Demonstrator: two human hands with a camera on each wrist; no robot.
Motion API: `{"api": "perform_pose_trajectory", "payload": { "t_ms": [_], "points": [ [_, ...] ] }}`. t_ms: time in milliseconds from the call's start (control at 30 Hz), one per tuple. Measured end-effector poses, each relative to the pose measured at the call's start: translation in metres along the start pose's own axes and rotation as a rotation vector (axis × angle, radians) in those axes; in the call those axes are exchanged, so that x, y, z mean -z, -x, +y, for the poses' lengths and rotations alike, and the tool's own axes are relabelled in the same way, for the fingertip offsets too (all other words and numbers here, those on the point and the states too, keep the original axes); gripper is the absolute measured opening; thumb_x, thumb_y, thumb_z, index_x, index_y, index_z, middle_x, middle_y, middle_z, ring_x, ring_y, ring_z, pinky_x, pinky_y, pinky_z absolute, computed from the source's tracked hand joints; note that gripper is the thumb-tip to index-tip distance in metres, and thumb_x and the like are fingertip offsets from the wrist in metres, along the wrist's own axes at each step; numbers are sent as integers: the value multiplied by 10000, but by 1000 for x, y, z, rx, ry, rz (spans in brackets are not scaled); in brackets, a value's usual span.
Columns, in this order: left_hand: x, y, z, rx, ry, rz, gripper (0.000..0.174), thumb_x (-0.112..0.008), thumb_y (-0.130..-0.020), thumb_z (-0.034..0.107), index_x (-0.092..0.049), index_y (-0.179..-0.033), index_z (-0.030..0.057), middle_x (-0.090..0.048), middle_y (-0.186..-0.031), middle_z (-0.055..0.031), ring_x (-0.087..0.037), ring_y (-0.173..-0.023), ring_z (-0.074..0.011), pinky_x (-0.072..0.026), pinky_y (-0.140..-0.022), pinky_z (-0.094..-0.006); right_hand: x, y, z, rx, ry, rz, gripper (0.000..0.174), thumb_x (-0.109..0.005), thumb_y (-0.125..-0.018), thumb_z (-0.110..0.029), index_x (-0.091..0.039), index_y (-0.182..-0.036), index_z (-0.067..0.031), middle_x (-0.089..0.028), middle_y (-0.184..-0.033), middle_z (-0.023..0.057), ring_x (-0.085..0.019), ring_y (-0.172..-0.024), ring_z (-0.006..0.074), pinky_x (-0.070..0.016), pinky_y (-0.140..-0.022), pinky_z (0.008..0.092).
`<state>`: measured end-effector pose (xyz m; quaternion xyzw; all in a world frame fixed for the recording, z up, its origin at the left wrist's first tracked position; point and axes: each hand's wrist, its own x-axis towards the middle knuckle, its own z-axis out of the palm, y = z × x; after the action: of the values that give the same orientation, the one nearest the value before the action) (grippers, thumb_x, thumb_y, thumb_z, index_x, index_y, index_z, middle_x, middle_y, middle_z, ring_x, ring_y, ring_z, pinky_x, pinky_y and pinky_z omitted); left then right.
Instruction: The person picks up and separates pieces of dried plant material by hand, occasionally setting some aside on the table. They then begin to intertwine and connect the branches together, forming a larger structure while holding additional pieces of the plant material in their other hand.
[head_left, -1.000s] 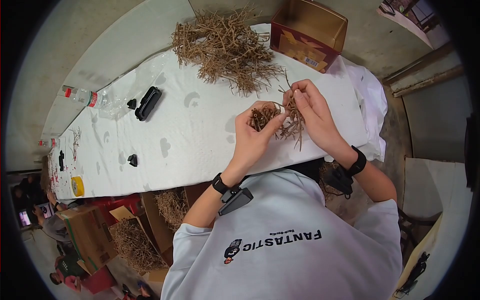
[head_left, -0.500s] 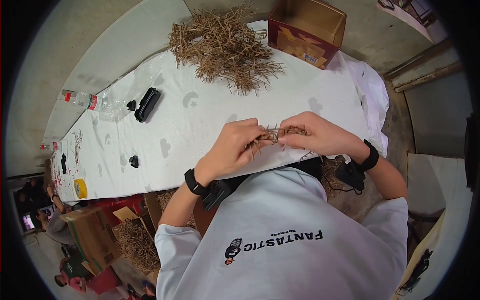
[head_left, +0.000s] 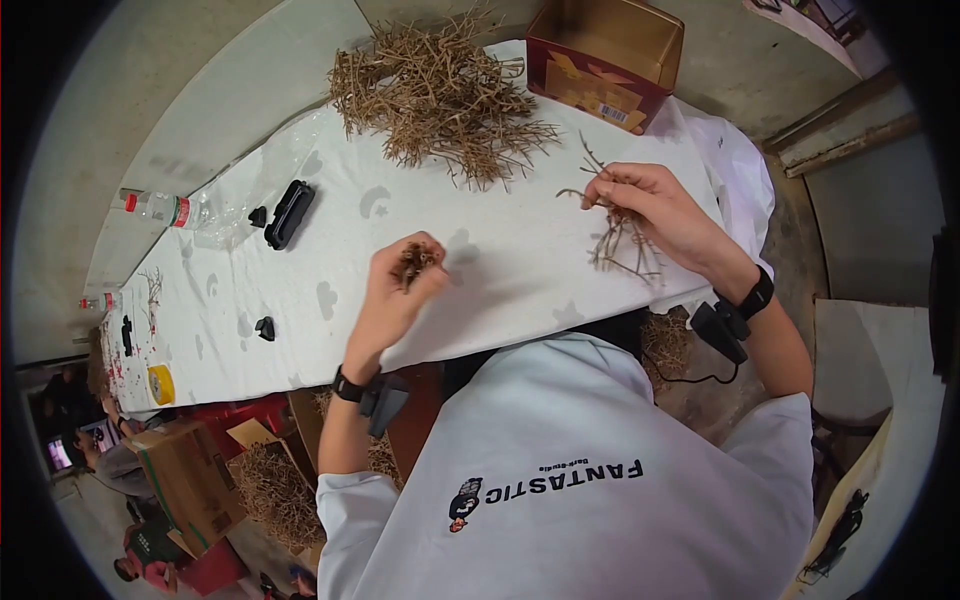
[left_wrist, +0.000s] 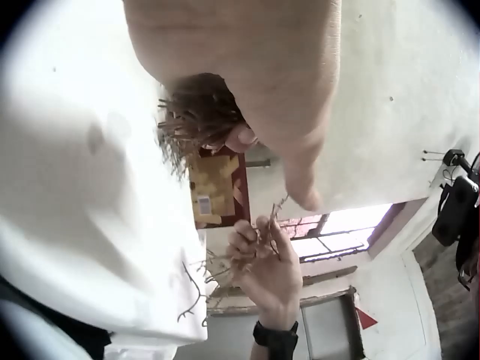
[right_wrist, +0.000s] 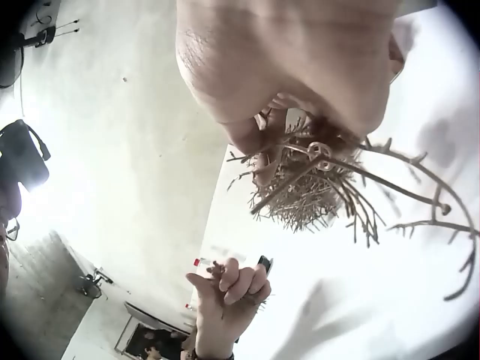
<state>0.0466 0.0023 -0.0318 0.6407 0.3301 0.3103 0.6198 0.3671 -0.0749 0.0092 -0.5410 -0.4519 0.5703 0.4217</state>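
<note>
The left hand (head_left: 393,300) grips a short bundle of brown twigs (head_left: 413,263) above the white-covered table, its fingers curled round them; in the left wrist view the bundle (left_wrist: 199,112) shows under the palm. Well to the right, the right hand (head_left: 672,215) pinches a few thin branching twigs (head_left: 625,245) that hang down and stick out past the fingers. Seen from the right wrist, curved twigs (right_wrist: 397,187) spread out below that hand. A large heap of dry twigs (head_left: 440,95) lies farther back on the table.
An open dark red box (head_left: 600,80) stands behind, right of the heap. Leftward on the table (head_left: 300,350) are a black case (head_left: 290,214), small black pieces, a plastic bottle (head_left: 160,208) and yellow tape (head_left: 160,384). Cardboard boxes (head_left: 190,485) with twigs stand below the edge; people are at far left.
The hands were together at the twigs and have moved apart, the left one leftward with its bundle, the right one up and right with the branching twigs.
</note>
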Motion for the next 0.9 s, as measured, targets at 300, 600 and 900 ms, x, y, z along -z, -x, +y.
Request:
{"api": "perform_pose_trajectory", "payload": {
  "t_ms": [300, 600, 900],
  "points": [
    [-71, -27, 16, -116, -147, -62, 446, -901, -705, 88, -456, -703, 57, -467, -720, 12, -343, -646, -50, -274, -542, -221, -15, 0, -10, -7, 35, -60, 287, -591, -1024, -224, -680, -1140, 24, -680, -910, 18, -570, -763, 44, -458, -666, 212],
    [-90, -45, 24, -313, -192, -87, 410, -888, -744, 124, -498, -654, 38, -524, -623, 11, -453, -592, -49, -385, -519, -258, -20, 2, -1, 46, -26, -13, 263, -599, -1021, -194, -678, -1143, 25, -693, -955, 36, -635, -833, 73, -526, -778, 237],
    [-101, -45, 10, -34, 73, -105, 254, -815, -806, 54, -590, -702, -4, -577, -662, 28, -471, -599, -29, -388, -521, -234, -18, -2, 10, 281, 213, 25, 273, -580, -1024, -176, -674, -1156, 44, -682, -932, 24, -608, -824, 84, -496, -761, 255]
  ]
}}
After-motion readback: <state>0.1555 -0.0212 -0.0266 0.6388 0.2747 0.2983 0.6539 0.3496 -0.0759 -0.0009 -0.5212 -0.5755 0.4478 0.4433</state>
